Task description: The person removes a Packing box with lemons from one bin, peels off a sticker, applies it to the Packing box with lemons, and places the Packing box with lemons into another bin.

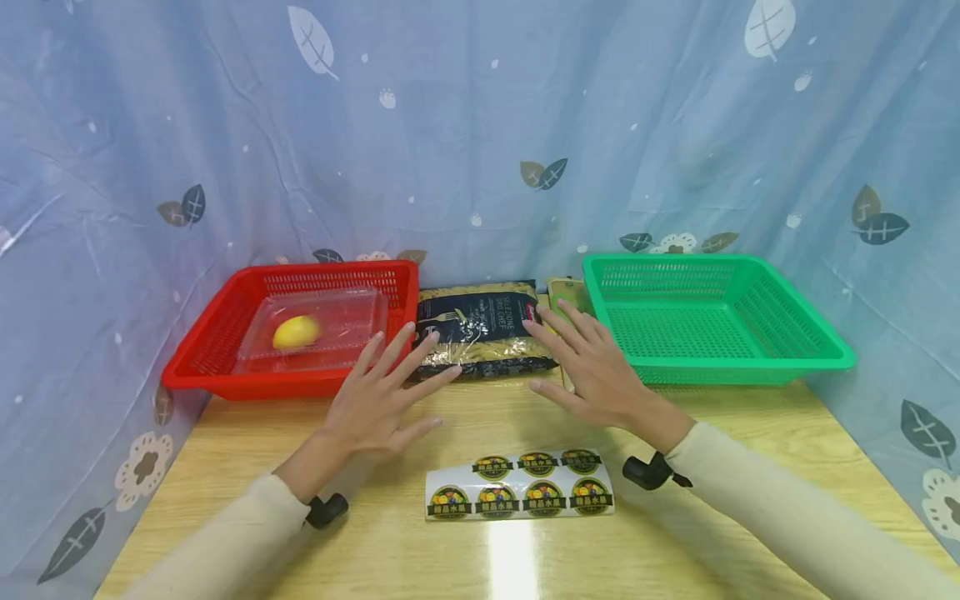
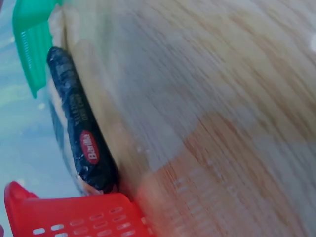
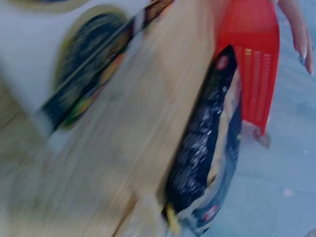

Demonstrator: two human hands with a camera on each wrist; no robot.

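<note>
Both hands hover over the wooden table (image 1: 720, 433) with fingers spread and straight, holding nothing. My left hand (image 1: 382, 392) is just in front of the red basket (image 1: 217, 333), its fingertips near the dark pasta bag (image 1: 483, 329). My right hand (image 1: 588, 367) sits at the bag's right end, over a yellow-green packet (image 1: 567, 293) beside the green basket (image 1: 750, 367). A sheet of round fruit stickers (image 1: 519, 485) lies between my forearms. The pasta bag (image 2: 81, 133) and red basket (image 2: 74, 217) show in the left wrist view; the bag (image 3: 207, 148), stickers (image 3: 84, 79) and red basket (image 3: 252, 59) show blurred in the right wrist view.
Inside the red basket lies a clear plastic clamshell box (image 1: 318, 329) with a yellow lemon (image 1: 296, 332) in it. The green basket holds nothing I can see. A blue leaf-patterned curtain (image 1: 480, 125) closes off the back and both sides of the table.
</note>
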